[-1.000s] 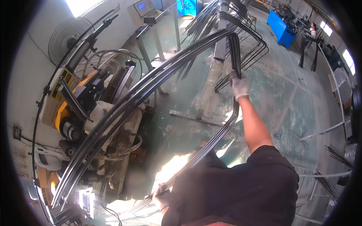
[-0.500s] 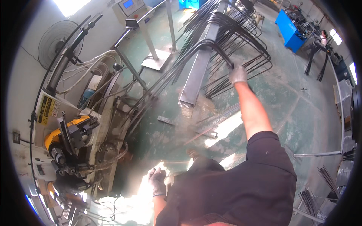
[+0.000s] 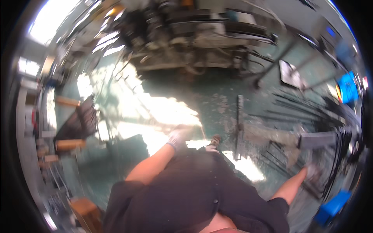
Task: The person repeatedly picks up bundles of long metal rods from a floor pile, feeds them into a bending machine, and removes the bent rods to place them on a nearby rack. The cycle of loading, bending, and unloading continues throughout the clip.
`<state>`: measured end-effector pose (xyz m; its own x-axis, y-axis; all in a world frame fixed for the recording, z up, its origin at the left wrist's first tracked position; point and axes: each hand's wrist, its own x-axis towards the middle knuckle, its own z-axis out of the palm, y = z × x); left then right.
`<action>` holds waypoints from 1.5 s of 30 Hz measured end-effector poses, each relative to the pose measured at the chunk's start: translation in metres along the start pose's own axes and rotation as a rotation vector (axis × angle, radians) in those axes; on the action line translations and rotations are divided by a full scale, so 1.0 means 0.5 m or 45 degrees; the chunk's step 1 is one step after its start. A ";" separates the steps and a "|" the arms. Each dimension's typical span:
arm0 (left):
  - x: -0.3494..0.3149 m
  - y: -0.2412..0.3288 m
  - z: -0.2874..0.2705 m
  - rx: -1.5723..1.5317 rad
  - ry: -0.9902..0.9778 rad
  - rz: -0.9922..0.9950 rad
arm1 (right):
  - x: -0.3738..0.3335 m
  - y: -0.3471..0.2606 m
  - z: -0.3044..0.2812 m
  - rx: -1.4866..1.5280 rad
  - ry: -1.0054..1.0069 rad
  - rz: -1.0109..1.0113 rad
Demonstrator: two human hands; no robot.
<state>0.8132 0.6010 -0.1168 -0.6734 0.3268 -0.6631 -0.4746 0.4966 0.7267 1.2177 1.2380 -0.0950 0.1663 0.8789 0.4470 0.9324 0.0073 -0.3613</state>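
Head view, swung since the earlier frame: the grey beam (image 3: 316, 140) now points rightward, bent rods (image 3: 340, 149) draped over it. The right hand (image 3: 314, 171) is just below the beam, the left hand (image 3: 182, 134) well left — both blurred, grip impossible to tell. Any writing is smeared.

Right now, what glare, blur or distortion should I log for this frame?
Head view: motion blur smears the machine at the top, the dark bars at right and the right hand; head view: glare whitens parts of the floor near the left hand, also blurred, and the upper-left window; head view: black fisheye corners, the outer scene curved.
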 end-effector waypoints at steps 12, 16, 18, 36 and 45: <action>-0.136 -0.247 -0.385 -0.986 0.436 -0.200 | -1.125 -0.504 0.073 0.403 -1.756 -0.480; -0.203 -0.324 -0.595 -1.366 0.428 -0.115 | -1.192 -0.716 0.079 0.412 -1.707 -0.742; -0.165 -0.483 -0.674 -0.953 0.759 0.024 | -1.227 -0.783 0.107 0.442 -1.760 -0.687; -0.204 -0.807 -1.124 -0.134 1.090 -0.002 | -2.021 -1.216 0.055 -0.153 -1.990 -1.503; -0.296 -0.681 -1.588 -1.555 1.657 -0.052 | -2.639 -1.625 -0.292 0.026 -1.888 -2.379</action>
<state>0.6247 -0.2548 -0.1235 -0.3341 -0.7531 -0.5668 -0.2031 -0.5296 0.8235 0.2873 0.0026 -0.2718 -0.7638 -0.4452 -0.4673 -0.2397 0.8679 -0.4351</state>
